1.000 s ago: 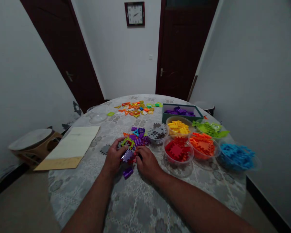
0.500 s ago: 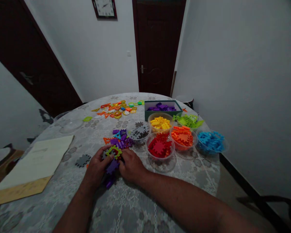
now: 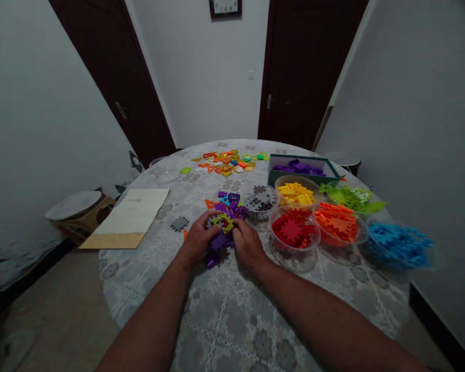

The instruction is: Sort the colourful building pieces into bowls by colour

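Observation:
Between my hands is a toy assembly of interlocking plastic building blocks, with a purple notched panel [image 3: 218, 242] and a lime-green square frame [image 3: 228, 225] on top. A purple tube [image 3: 212, 262] sticks out at its near end. My left hand [image 3: 197, 236] grips the left side, its thumb over the lime frame. My right hand [image 3: 251, 245] is closed at the right edge of the frame; its fingertips are partly hidden. Just beyond the hands lies a loose pile of purple blocks [image 3: 236, 212] with a few orange and blue ones. A grey notched piece [image 3: 179, 223] lies left of my left hand.
Clear tubs of grey [image 3: 260, 199], yellow [image 3: 296, 194], red [image 3: 294, 231], orange [image 3: 337, 223], lime [image 3: 351, 197] and blue blocks [image 3: 399, 245] stand at right. Behind them is a green box [image 3: 273, 175] of purple blocks. Mixed pieces [image 3: 225, 164] lie far off; a paper sheet [image 3: 134, 212] is left.
The view has swung left, so the table and everything on it appear farther right. Both hands keep hold of the block assembly, with little visible change in their grip.

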The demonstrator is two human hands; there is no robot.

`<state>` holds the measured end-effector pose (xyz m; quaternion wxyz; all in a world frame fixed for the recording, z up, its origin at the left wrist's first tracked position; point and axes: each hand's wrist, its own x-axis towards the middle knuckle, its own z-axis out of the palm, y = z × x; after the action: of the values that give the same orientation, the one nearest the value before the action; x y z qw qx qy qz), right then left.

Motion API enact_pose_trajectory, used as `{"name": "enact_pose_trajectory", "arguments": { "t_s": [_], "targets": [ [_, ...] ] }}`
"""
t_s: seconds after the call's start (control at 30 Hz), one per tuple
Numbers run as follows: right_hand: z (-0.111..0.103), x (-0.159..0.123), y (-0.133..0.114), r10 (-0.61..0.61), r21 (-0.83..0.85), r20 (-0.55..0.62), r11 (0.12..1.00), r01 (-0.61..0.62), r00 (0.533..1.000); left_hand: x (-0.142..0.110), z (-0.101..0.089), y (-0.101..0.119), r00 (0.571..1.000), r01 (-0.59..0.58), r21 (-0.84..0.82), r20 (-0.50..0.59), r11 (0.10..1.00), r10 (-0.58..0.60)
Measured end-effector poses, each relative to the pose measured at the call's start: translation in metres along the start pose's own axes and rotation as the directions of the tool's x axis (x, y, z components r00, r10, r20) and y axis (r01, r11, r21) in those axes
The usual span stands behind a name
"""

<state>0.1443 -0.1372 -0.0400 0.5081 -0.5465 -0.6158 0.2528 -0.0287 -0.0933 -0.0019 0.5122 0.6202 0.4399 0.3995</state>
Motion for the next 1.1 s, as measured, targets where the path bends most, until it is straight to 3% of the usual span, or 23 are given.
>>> {"name": "enact_pose_trajectory", "arguments": {
  "t_s": [0.43,0.73,1.1],
  "targets": [
    [0.004,0.003,0.001,0.156,0.016,-0.075,0.988,-0.155,0.985,0.003,0.003,-0.002,0.999,0.034,-0.018,0.021,0.999,-0.034],
    [0.012,0.007,0.004,0.164,-0.015,-0.136,0.986,-0.167,0.977,0.005,0.004,-0.003,0.998,0.06,-0.078,0.03,0.995,-0.057],
    [0.014,0.008,0.004,0.217,0.039,-0.232,0.976,-0.213,0.948,0.003,0.004,-0.002,0.996,0.084,-0.011,0.025,0.996,-0.083]
  ]
}}
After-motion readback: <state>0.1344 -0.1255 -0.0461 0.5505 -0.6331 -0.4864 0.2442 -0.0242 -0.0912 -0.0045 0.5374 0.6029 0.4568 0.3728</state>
